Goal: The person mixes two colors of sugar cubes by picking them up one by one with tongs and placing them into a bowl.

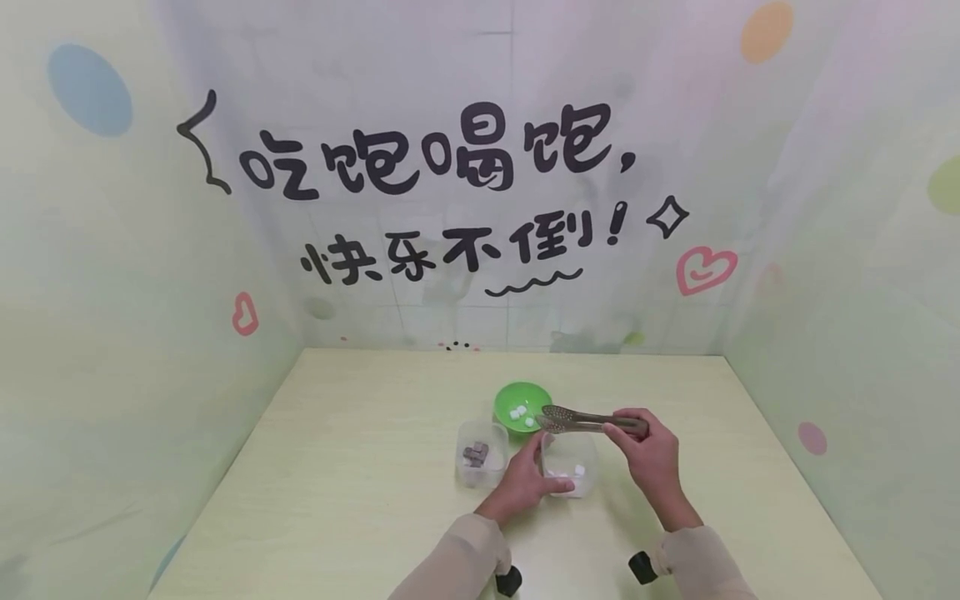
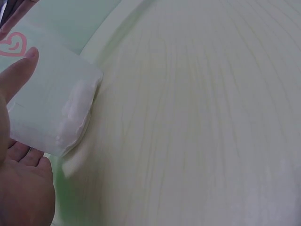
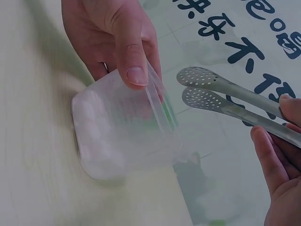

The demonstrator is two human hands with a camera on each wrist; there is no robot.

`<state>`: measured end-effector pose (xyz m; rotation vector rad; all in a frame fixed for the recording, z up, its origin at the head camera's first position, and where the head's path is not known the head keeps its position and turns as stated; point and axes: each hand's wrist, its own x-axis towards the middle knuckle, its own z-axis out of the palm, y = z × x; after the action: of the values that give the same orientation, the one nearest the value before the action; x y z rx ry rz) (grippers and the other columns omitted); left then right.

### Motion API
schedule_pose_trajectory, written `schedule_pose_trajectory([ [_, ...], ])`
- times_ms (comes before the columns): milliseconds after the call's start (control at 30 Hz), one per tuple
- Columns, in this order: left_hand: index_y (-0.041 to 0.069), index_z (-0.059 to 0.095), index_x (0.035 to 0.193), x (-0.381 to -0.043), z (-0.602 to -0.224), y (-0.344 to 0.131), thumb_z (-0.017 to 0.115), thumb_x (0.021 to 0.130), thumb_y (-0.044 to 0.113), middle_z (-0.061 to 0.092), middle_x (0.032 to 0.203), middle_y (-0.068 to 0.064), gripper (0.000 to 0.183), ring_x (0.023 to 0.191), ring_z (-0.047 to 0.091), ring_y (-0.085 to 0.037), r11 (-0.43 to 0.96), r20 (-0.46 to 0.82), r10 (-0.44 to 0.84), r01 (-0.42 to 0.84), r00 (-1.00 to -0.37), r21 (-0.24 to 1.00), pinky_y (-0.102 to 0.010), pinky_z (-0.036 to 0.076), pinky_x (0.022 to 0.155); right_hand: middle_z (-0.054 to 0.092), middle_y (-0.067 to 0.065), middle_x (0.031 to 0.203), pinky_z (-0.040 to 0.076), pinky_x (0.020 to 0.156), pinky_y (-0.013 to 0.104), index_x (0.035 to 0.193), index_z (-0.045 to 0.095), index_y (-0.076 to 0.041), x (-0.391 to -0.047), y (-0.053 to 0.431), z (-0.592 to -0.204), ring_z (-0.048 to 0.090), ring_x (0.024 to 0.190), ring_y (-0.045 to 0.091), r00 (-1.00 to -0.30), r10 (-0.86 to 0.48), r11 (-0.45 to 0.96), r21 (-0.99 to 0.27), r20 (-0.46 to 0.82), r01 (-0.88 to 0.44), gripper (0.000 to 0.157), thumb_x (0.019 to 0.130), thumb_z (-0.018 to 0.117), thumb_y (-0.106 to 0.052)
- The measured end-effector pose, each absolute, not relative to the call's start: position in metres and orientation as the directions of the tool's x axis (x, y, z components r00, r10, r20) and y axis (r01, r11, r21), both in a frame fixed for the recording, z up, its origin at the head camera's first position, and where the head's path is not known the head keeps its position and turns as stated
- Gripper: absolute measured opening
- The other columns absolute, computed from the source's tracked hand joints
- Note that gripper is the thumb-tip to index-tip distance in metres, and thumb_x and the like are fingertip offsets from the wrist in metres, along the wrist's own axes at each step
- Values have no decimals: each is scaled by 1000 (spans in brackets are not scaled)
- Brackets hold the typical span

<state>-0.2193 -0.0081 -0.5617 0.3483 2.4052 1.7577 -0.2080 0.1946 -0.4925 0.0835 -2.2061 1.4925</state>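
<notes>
My left hand [image 1: 521, 482] grips a clear plastic tub [image 1: 567, 450] by its side. White pieces [image 3: 96, 136] lie in the bottom of that tub. In my right hand [image 1: 654, 457] is a pair of metal tongs [image 1: 588, 420] with perforated ends. These ends hover above the tub's far rim, beside the green bowl [image 1: 516, 395]. The right wrist view shows them close together with nothing between them. A few small white cubes [image 1: 517, 412] sit inside the bowl. In the left wrist view, the thumb [image 2: 21, 70] lies along the tub's wall.
A second clear tub [image 1: 491, 477] holding several brownish-grey cubes [image 1: 476, 454] stands left of my left hand, just in front of the bowl. Everything rests on a pale wooden table [image 1: 337, 467]. Printed curtain walls [image 1: 420, 325] enclose its back and sides.
</notes>
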Motion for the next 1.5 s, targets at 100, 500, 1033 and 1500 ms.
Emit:
schedule_pose_trajectory([
  [100,9,31,151,-220,-563,-8,87,71,25,41,149,-15,99,138,34,-35,290,19,267,99,-963,952,-52,26,113,70,12,79,49,55,15,98,68,1,-204,198,-491,61,64,3,-893,193,400,-863,408,-308,23,80,80,-7],
  [500,7,34,149,-219,-563,-9,87,71,30,40,148,-21,97,137,35,-38,304,12,265,96,-964,948,-52,28,112,69,8,78,48,54,18,101,67,0,-195,209,-490,57,64,4,-930,147,389,-884,338,-260,25,82,79,-11],
  [1033,5,33,149,-222,-565,-9,87,70,22,47,145,-12,98,138,35,-32,243,34,291,108,-956,964,-48,22,115,68,13,82,47,54,22,102,65,6,-179,213,-471,55,63,7,-969,55,424,-884,243,-197,23,83,75,-2],
  [1500,6,35,149,-222,-564,-10,87,69,23,48,144,-12,96,133,41,-31,260,32,290,111,-957,959,-48,26,114,68,9,85,51,59,25,102,66,-1,-198,224,-497,60,69,14,-983,-19,456,-874,180,-169,25,82,78,-11],
])
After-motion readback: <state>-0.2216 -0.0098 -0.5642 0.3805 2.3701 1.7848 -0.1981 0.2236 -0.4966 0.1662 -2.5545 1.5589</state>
